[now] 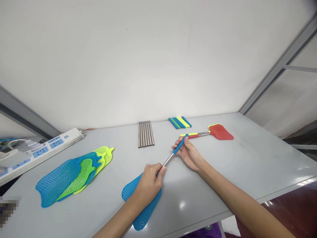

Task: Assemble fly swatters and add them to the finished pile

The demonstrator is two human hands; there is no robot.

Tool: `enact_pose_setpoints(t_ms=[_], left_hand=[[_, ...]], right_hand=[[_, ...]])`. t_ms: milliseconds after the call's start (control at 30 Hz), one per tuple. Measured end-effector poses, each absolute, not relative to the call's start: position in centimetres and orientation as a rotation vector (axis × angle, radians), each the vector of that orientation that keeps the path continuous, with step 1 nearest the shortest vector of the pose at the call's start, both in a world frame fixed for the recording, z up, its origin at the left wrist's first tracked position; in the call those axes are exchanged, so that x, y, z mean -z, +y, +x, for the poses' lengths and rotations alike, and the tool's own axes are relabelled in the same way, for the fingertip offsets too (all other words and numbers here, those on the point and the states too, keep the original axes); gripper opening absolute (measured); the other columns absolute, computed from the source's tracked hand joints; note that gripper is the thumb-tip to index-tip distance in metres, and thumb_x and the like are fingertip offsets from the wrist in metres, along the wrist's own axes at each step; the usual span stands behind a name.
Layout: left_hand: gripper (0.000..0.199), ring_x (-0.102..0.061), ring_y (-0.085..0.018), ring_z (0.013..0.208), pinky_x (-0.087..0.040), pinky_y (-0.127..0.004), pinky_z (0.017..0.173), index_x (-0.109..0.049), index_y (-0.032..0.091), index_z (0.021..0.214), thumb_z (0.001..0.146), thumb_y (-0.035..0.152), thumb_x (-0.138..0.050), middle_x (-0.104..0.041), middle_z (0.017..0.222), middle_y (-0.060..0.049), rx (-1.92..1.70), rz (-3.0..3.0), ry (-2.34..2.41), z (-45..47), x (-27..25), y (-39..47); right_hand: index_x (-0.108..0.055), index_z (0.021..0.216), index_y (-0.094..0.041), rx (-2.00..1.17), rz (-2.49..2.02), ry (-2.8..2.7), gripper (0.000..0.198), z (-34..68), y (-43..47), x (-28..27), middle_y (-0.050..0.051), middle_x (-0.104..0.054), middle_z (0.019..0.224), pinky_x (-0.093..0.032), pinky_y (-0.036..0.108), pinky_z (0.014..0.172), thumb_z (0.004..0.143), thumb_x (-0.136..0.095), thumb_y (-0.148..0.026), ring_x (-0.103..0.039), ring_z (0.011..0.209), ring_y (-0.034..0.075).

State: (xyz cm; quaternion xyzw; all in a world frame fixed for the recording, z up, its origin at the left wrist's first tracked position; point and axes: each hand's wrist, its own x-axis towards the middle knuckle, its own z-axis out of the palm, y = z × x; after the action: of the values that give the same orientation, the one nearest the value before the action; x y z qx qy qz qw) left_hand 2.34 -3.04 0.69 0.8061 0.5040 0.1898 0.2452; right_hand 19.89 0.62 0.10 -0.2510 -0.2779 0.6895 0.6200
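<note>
The blue swatter (168, 160) slants over the grey table (203, 201), left hand (150, 181) clasping its neck, right hand (190, 153) pinching the blue grip (180, 146); it looks light (thin, probably flexible head (148, 214), stiff, slick metal rod (167, 162)), best held by that grip

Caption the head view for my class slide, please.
A blue fly swatter held with left grip near its perforated head and right grip on its blue handle, metal tubes lying behind.
</note>
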Motion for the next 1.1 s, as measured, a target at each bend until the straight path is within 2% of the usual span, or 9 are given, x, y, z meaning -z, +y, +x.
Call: enact_pose_setpoints(t_ms=[200,400,567,700,1100], left_hand=[[0.034,-0.046,-0.016,0.062,-0.034,-0.027,0.059,-0.041,0.019,0.057,0.083,0.035,-0.027,-0.049,0.056,0.000,-0.517,2.242,1.435,2.5,-0.8,-2.9],[0.032,-0.046,-0.015,0.065,-0.033,-0.030,0.069,-0.047,0.019,0.062,0.082,0.035,-0.029,-0.052,0.061,0.000,-0.470,2.353,1.379,2.1,-1.3,-2.5],[0.031,-0.045,-0.014,0.064,-0.029,-0.031,0.072,-0.050,0.019,0.064,0.082,0.034,-0.030,-0.051,0.060,0.000,-0.479,2.429,1.337,1.9,-1.3,-2.4],[0.033,-0.044,-0.013,0.062,-0.028,-0.031,0.071,-0.048,0.018,0.063,0.084,0.031,-0.026,-0.049,0.058,0.001,-0.464,2.481,1.244,2.0,-1.3,-2.5],[0.032,-0.042,-0.014,0.064,-0.027,-0.031,0.067,-0.042,0.018,0.062,0.086,0.026,-0.021,-0.047,0.061,0.000,-0.457,2.445,1.301,2.3,-0.5,-2.8]], right_hand=[[-0.052,0.076,-0.020,-1.582,-0.591,-0.601,0.019,19.9,0.9,-0.1,0.000,-0.055,0.077,-0.039,0.032,0.082,0.073,-0.050,-0.039,-0.055,0.076,0.013],[-0.053,0.076,-0.019,-1.605,-0.579,-0.542,0.015,20.2,1.3,0.5,0.001,-0.057,0.077,-0.040,0.035,0.082,0.074,-0.050,-0.034,-0.056,0.076,0.015],[-0.053,0.073,-0.020,-1.579,-0.589,-0.512,0.014,20.9,1.5,0.4,0.000,-0.055,0.071,-0.042,0.035,0.079,0.074,-0.051,-0.033,-0.055,0.068,0.014],[-0.051,0.069,-0.020,-1.568,-0.616,-0.524,0.013,21.3,1.6,0.1,-0.002,-0.053,0.066,-0.044,0.032,0.075,0.073,-0.051,-0.033,-0.053,0.060,0.011],[-0.047,0.079,-0.020,-1.552,-0.740,-0.695,0.022,20.8,0.8,0.4,0.001,-0.057,0.067,-0.044,0.037,0.068,0.072,-0.051,-0.040,-0.058,0.066,0.017]])
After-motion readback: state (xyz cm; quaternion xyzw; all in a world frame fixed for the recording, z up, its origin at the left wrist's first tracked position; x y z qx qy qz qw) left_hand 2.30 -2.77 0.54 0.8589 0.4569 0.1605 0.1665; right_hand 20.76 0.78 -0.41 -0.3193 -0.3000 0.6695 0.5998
